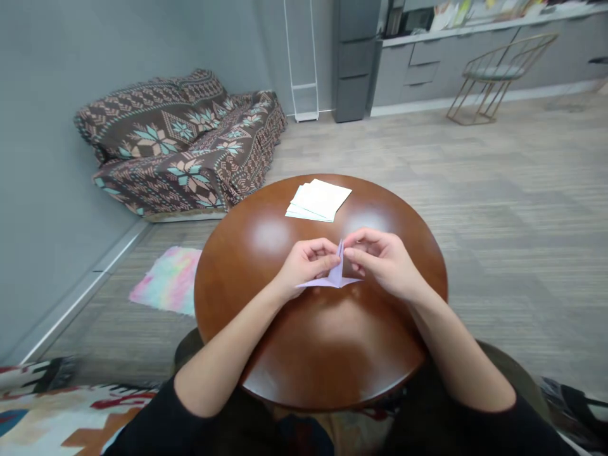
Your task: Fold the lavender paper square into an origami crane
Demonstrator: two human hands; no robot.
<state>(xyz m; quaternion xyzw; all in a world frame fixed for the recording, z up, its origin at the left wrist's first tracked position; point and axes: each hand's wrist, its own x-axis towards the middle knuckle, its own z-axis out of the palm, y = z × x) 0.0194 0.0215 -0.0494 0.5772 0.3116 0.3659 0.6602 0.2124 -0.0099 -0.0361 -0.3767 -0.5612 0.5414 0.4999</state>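
A folded piece of lilac paper (pixel 335 276) is held up above the round brown table (pixel 327 354). Its two flat points spread left and right, and a narrow part stands up in the middle. My left hand (pixel 308 261) is closed on it, thumb and fingers pinching the upright part from the left. On the other side my right hand (pixel 380 258) pinches near the tip of that upright part with thumb and forefinger. The fingers partly cover the paper. Beyond the hands lies a small stack of pale square paper sheets (pixel 320 199), slightly fanned.
A sofa with a patterned cover (pixel 190 139) stands at the back left, with a fluffy pastel rug (pixel 168 278) on the floor before it. Kitchen cabinets (pixel 437 66), a grey fridge (pixel 354 60) and a metal-framed chair (pixel 496 73) are at the back.
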